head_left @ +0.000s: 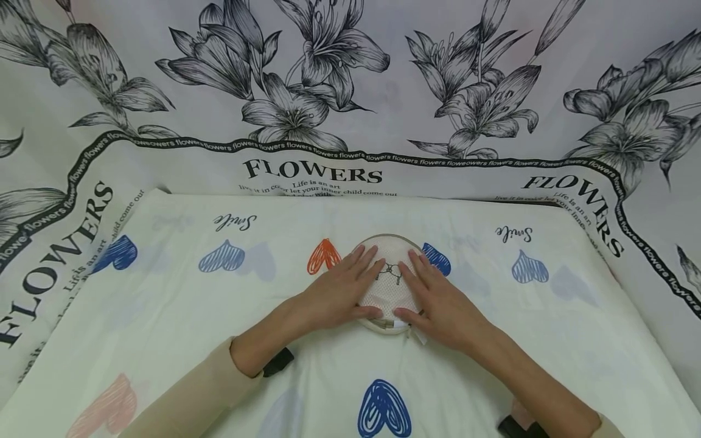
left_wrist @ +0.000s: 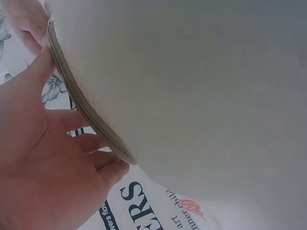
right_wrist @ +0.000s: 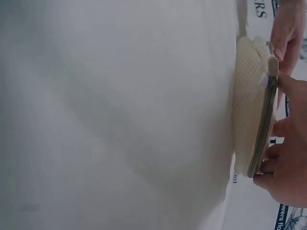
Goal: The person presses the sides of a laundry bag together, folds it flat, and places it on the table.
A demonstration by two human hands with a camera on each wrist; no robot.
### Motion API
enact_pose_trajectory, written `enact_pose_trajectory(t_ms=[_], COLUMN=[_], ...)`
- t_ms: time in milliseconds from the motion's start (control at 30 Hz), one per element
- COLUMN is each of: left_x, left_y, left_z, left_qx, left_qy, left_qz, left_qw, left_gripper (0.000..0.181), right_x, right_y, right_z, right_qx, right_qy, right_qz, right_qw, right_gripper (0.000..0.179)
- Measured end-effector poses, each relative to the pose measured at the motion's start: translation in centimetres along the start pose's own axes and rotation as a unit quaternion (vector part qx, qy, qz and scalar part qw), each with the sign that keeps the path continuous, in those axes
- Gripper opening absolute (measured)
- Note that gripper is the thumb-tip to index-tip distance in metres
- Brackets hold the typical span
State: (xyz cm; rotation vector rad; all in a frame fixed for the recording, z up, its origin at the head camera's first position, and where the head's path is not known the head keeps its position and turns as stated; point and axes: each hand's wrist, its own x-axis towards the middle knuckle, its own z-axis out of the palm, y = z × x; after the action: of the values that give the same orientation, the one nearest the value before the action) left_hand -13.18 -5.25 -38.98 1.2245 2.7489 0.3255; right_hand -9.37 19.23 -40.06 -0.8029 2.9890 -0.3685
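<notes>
A round cream mesh pouch (head_left: 387,298) lies on the table, with a small line drawing on its top. Its zipper (left_wrist: 82,103) runs round the rim in olive brown. My left hand (head_left: 345,287) rests on the pouch's left side, fingers spread and fairly straight. On the opposite side, my right hand (head_left: 440,301) lies the same way, thumb near the front rim. Seen from the right wrist, the pouch has a soft mesh side wall, and a zipper pull (right_wrist: 272,67) sits near the thumb. Fingers hide parts of the top on both sides.
A white cloth (head_left: 191,322) with printed hearts and "Smile" lettering covers the table. Behind it and at the sides hangs a white sheet (head_left: 394,115) with black flower prints. Dark straps (head_left: 278,362) show at the wrists.
</notes>
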Motion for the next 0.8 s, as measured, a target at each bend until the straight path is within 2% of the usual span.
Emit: enact_pose_trajectory(t_ms=[367, 800], left_x=[-0.09, 0.09], left_y=[-0.02, 0.12], left_z=[0.16, 0.17], left_qx=[0.040, 0.075], left_qy=[-0.021, -0.043], left_qz=[0.013, 0.011], left_qw=[0.9989, 0.9962], left_gripper=[0.093, 0.093], right_x=[0.03, 0.15], right_y=[-0.14, -0.05], right_z=[0.25, 0.59], right_qx=[-0.008, -0.028], right_qy=[-0.011, -0.028], right_qz=[-0.009, -0.010], right_qw=[0.9999, 0.9992], right_gripper=[0.087, 0.086])
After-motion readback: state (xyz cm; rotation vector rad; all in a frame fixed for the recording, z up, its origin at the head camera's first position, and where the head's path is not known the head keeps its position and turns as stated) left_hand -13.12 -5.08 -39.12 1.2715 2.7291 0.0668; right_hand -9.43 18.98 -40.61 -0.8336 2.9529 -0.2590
